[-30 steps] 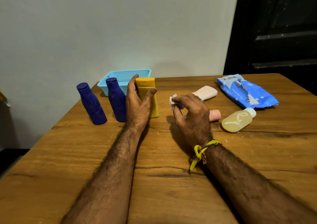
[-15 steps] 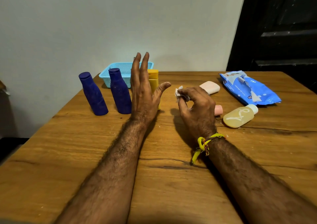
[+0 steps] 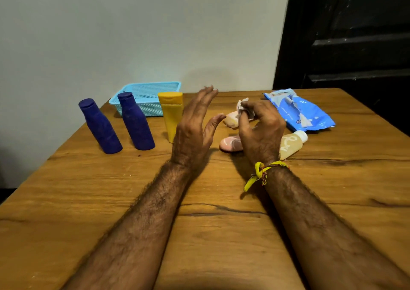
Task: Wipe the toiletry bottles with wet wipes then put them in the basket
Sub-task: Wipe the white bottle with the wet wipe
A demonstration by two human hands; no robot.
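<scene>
Having left the yellow bottle [image 3: 171,116], left hand [image 3: 192,132] hovers, fingers straight; right hand [image 3: 261,132] pinches the wipe [image 3: 242,106].

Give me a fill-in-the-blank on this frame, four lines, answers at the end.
1. The right hand pinches a crumpled ____.
2. The number of dark blue bottles standing on the table is ____.
3. The yellow tube stands on its cap beside the ____ hand, which holds nothing.
4. The light blue basket holds ____ bottles.

Answers: wipe; two; left; no
</scene>
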